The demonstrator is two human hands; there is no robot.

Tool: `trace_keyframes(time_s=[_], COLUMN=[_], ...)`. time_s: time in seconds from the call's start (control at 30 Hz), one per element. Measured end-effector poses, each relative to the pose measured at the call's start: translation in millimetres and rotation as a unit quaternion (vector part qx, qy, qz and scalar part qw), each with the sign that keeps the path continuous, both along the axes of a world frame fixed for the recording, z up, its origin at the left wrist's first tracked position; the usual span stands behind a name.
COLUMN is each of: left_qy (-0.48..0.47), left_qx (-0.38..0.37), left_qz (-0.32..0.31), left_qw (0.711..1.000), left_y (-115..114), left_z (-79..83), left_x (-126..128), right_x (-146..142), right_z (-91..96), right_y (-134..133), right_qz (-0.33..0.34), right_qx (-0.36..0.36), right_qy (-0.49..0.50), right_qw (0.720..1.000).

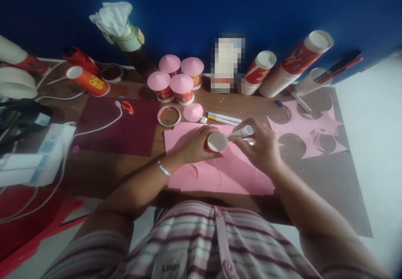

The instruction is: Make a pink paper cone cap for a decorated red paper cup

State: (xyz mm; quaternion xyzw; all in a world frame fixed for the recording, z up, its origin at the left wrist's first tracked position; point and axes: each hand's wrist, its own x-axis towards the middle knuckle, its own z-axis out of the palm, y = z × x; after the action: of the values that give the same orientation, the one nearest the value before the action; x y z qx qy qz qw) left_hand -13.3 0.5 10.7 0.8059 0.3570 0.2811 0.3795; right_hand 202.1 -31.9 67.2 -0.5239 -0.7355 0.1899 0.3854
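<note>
L hand w/ cup | R hand w/ wht tube nr rim | pink sheets under | 4 red cups (cone-topped) bhd

Small cup: side partly hidden by left hand. White tube: partly covered by right hand; contact with cup too small to tell. Upright pale item: pixelated, details unreadable. Red sheet, white-and-red tube: cut off at left edge.

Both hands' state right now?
Left hand: closed around a short red cylinder, pale end up.
Right hand: closed, holding a white tube by the cylinder.
</note>
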Motion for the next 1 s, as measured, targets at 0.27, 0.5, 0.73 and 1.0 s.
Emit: trace_keyframes(time_s=[0.27, 0.5, 0.73, 1.0], left_qy=[0.022, 0.012, 0.027, -0.001], left_qx=[-0.004, 0.001, -0.022, -0.03], left_qz=[-0.003, 0.008, 0.002, -0.015], left_qw=[1.0, 1.0, 0.999, 0.999], left_y=[2.0, -1.6, -1.2, 0.6], left_z=[3.6, 1.3, 2.3, 1.5], left_x=[1.8, 0.3, 0.5, 0.8], right_x=[-5.9, -0.4, 1.5, -5.4], right_z=[1.5, -1.5, -3.4, -6.0], right_y=[10.1, 4.1, -6.2, -16.8], right_qz=[0.018, -0.01, -0.025, 0.007], right_qx=[0.009, -0.01, 0.007, 0.107], right_qy=[-0.005, 0.002, -0.001, -0.05], right_qw=[1.0, 1.0, 1.0, 0.993])
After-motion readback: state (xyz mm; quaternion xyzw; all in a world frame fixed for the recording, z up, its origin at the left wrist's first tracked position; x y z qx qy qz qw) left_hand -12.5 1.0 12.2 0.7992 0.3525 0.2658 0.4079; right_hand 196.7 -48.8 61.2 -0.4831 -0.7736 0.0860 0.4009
